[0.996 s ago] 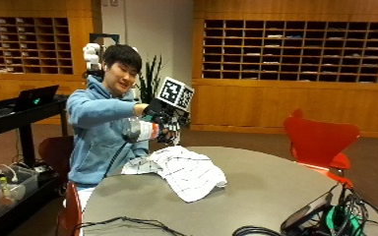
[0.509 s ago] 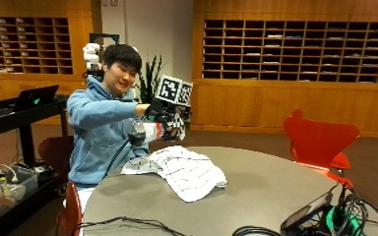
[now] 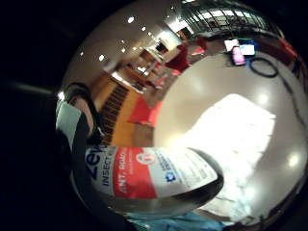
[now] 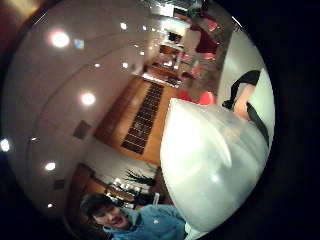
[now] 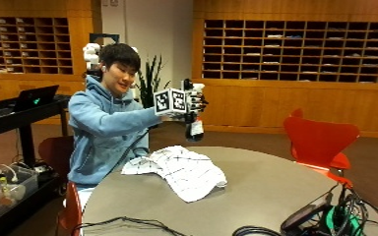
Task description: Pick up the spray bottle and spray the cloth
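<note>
In the outside view my gloved right hand (image 5: 193, 104) grips a spray bottle (image 5: 194, 129) and holds it upright in the air above the table's far edge. The bottle's white and red label (image 3: 154, 175) fills the little finger side palm view, and its pale top (image 4: 212, 165) fills the thumb side view. A white checked cloth (image 5: 182, 169) lies crumpled on the round grey table (image 5: 267, 191), below and a little nearer than the bottle. The cloth (image 3: 236, 139) also shows bright under the palm.
A red chair (image 5: 320, 142) stands at the table's right. Black cables (image 5: 143, 226) and devices (image 5: 327, 216) lie along the near edge. A cart with a laptop (image 5: 35, 98) stands at the left.
My hand has risen with the bottle, from near the cloth up to about chest height. The cloth has not moved.
</note>
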The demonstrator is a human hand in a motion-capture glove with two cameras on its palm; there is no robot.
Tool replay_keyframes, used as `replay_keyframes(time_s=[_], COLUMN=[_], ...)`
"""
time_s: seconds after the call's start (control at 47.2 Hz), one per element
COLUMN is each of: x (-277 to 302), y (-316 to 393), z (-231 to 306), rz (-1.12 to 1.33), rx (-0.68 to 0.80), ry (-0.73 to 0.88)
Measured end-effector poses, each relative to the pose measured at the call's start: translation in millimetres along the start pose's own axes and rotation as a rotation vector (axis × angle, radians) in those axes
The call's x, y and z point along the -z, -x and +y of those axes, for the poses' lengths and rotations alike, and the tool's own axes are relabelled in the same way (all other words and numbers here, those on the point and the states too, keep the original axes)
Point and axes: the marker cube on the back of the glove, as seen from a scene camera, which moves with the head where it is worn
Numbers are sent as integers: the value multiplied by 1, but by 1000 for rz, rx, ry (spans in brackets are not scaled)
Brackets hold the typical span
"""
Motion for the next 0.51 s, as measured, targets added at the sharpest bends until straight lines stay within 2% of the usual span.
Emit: replay_keyframes(time_s=[0.254, 0.509], x=[-92, -140], y=[-57, -82], z=[1, -6], rz=[-141, -148], rx=[-78, -118], ry=[-58, -39])
